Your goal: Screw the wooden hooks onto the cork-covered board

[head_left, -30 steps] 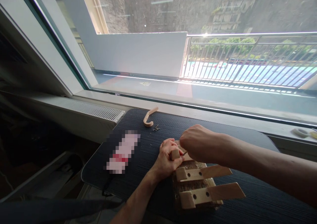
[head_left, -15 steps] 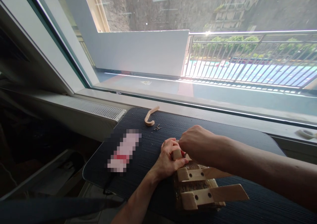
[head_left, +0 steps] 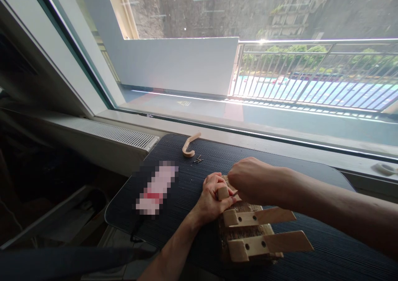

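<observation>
My left hand (head_left: 214,196) is closed around a pale wooden hook (head_left: 222,193), pressing it against a rough wooden board (head_left: 247,206). Only the hook's rounded end shows between the fingers. Just to its right, my right hand (head_left: 247,175) makes a fist. A thin dark shaft, seemingly of a screwdriver (head_left: 235,194), sticks out beneath it; its handle is hidden in the fist. Two more wooden hooks, an upper one (head_left: 263,217) and a lower one (head_left: 270,244), lie across the board, each with two dark screw heads.
A loose wooden hook (head_left: 188,147) and several screws (head_left: 198,159) lie at the back of the dark table (head_left: 177,190). A blurred pink-and-red item (head_left: 157,190) rests at the left. Behind the table runs a window sill (head_left: 217,138), with a vent grille (head_left: 124,136) at the left.
My right fist has shifted slightly right and turned, so the red bit seen beneath it is now mostly out of sight. My left hand keeps its hold on the hook.
</observation>
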`<state>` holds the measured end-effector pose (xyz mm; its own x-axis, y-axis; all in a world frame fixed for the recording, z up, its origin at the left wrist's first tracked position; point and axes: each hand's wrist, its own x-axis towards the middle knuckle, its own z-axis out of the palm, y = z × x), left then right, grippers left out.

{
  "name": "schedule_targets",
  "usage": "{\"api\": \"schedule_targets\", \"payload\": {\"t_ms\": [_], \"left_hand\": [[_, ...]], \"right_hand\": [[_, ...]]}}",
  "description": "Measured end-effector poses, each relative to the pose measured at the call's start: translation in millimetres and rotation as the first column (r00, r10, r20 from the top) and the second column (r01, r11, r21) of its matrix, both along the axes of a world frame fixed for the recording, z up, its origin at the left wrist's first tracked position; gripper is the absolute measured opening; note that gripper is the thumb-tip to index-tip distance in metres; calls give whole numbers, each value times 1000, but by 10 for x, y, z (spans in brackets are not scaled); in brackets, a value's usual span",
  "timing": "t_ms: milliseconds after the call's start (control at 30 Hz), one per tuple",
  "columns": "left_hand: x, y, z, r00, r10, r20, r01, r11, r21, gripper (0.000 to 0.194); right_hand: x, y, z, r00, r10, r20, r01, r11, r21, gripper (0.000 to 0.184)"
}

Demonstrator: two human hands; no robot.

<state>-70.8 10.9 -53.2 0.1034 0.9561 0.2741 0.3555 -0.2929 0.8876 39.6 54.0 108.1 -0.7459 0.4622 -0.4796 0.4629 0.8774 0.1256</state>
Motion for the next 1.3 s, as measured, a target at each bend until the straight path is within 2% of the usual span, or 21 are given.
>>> {"api": "schedule_targets", "payload": {"t_ms": [100,200,400,533,733,867,1000,1200,1300], "left_hand": [[10,-4,6,1000,6,6,-6,1000,-7,21],[12,-7,-1,1000,5,-2,-5,1000,-5,18],[8,1,-48,1000,8,4,-8,1000,19,11],[9,-6,-52,1000,17,9,-17,1000,-6,10],[22,-6,-41,1000,21,13,-21,1000,-6,13],[27,0,-48,1000,27,13,-27,1000,0,11],[22,-8,-39,1000,18,21,-18,1000,-1,9],[20,-21,-17,999,23,24,-22,999,-44,7],[23,-18,-24,999,36,24,-35,999,-40,7]], "right_hand": [[-6,5,14,998,-49,38,48,998,34,9],[0,-3,76,996,-81,47,80,997,23,8],[33,-62,219,998,-33,47,36,997,-72,15],[40,-99,175,998,-22,66,24,999,-25,18],[29,-117,150,997,-74,27,73,996,52,14],[15,-136,215,994,-101,48,99,995,30,12],[15,-145,242,994,-74,82,74,997,-4,17],[25,-95,145,1000,-2,22,2,1000,5,18],[60,-52,80,1000,-9,-14,9,999,48,16]]}}
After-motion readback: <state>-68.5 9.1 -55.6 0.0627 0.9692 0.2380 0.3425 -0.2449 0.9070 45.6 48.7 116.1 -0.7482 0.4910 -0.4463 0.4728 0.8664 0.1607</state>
